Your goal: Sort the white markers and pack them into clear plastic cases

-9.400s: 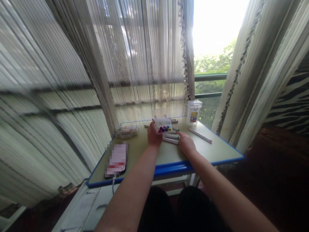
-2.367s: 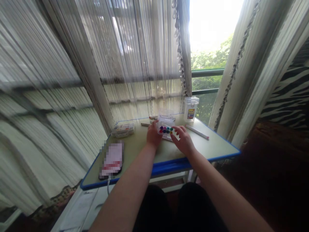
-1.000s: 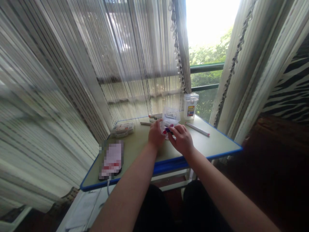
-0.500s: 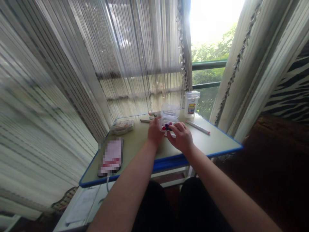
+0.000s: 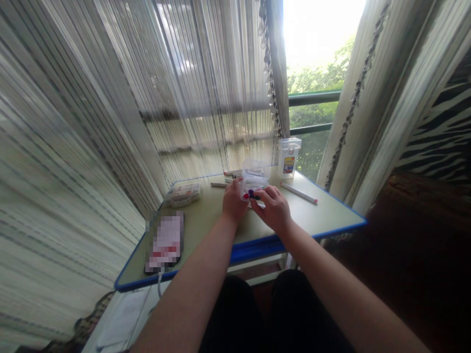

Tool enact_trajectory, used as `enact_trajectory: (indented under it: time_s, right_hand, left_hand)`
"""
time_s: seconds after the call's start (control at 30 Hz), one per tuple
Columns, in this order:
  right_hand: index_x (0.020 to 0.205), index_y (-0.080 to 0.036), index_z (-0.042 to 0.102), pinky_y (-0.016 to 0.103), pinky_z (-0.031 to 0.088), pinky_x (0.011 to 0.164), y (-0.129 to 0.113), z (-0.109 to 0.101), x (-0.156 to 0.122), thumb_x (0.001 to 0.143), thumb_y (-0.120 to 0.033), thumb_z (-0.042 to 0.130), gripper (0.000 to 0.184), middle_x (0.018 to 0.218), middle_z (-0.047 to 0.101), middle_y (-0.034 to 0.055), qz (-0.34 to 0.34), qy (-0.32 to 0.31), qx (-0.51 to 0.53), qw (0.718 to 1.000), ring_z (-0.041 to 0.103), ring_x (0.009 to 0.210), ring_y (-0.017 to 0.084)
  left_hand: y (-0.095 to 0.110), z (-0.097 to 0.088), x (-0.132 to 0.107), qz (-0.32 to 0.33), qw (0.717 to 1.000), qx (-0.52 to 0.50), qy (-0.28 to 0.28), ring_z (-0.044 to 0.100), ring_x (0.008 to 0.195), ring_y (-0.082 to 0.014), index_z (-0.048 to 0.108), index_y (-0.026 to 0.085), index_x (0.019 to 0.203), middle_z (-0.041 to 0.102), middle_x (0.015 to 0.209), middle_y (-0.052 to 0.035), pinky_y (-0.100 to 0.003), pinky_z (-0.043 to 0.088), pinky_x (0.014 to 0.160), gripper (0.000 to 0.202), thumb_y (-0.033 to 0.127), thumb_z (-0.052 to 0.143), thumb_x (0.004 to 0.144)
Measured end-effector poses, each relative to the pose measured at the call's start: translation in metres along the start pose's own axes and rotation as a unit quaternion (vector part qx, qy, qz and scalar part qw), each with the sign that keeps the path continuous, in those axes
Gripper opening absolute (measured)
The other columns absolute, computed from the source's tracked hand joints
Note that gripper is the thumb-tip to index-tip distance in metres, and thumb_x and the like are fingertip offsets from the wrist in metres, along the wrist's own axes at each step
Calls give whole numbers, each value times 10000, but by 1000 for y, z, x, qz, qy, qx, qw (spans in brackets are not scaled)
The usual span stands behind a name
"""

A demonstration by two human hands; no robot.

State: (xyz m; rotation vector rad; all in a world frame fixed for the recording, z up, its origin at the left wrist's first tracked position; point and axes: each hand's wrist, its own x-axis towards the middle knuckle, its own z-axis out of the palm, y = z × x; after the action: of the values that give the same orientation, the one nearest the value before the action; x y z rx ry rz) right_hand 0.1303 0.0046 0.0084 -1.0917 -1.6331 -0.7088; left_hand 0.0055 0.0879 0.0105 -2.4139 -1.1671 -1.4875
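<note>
My left hand (image 5: 234, 202) is closed around the left side of a small clear plastic box (image 5: 244, 187), whose hinged lid (image 5: 256, 169) stands open at the back. Red, purple and dark round ends (image 5: 251, 193) show inside; they look like the capped ends of markers. At the box's front right, my right hand (image 5: 275, 208) pinches with thumb and index finger at a dark end, apparently a marker. Its fingers partly cover the contents. A white marker (image 5: 299, 193) with pink ends lies to the right, and several more markers (image 5: 220, 185) lie left of and behind the box.
A tall clear container (image 5: 289, 159) with a label stands at the back right of the blue-edged table (image 5: 206, 235). A flat clear case (image 5: 183, 193) lies at the left. In front of it is a phone (image 5: 165, 240) with a white cable. Curtains (image 5: 206, 88) hang behind.
The view has shifted slightly, moving everything a little left. My right fingertips have closed further over the dark end at the box, while my left hand keeps its hold.
</note>
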Motion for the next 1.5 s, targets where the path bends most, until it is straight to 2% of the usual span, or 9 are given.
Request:
enact_trajectory:
  time_s: [0.3,0.43,0.53,0.63,0.73,1.07,1.33,1.5]
  right_hand:
    - [820,-210,583,318,493,713,-1,2,1,851,-310,588,104,783,559,52,-12,40,-11,999,543,767,190]
    - [903,-202,557,332,511,724,-1,-2,0,832,-304,604,133,845,557,65,-21,67,14,997,548,798,199]
    - [970,-201,533,348,516,720,-1,-6,-3,817,-226,559,157,874,552,71,-1,87,28,996,547,816,209]
    - [1010,-200,514,369,516,731,-1,-9,-5,794,-171,504,218,885,551,75,18,84,46,995,551,828,217]
    - [1028,-201,507,365,514,707,0,-8,-6,792,-182,501,237,876,550,70,38,72,51,995,555,797,212]
    - [959,-196,531,347,510,692,2,-6,-6,811,-194,526,148,853,568,72,39,47,52,997,560,792,212]
    - [993,-197,546,347,516,689,3,-7,-5,826,-222,527,170,865,563,71,47,44,64,996,563,793,207]
    - [997,-206,566,349,520,746,5,-9,-4,862,-238,515,148,878,560,63,86,64,80,991,567,816,194]
  left_hand:
    - [0,-1,1,16,1000,-4,15,617,899,-247,498,161,1075,652,987,-102,-364,511,812,351,201,593,740]
    - [0,-2,1,0,999,-21,47,632,850,-224,505,184,1047,658,926,-73,-341,518,759,318,233,610,751]
    - [1,-3,0,-13,997,-35,61,636,839,-213,511,186,1036,657,907,-67,-330,517,738,315,212,616,740]
    - [2,-5,-1,-27,995,-63,68,634,820,-202,511,183,1023,653,899,-62,-326,517,718,307,197,613,734]
    - [2,-6,-1,-36,993,-88,74,632,817,-195,509,193,1002,650,905,-58,-315,515,711,290,199,613,731]
    - [-2,-3,-1,-66,988,-113,79,635,846,-208,488,223,994,649,890,-42,-323,512,726,286,234,618,740]
    - [-2,-3,-1,-57,991,-103,61,629,866,-229,476,207,1017,644,914,-54,-359,518,747,328,254,636,733]
    - [-3,-2,-2,-14,996,-79,45,623,883,-222,469,209,1043,642,958,-63,-362,515,773,360,264,644,734]
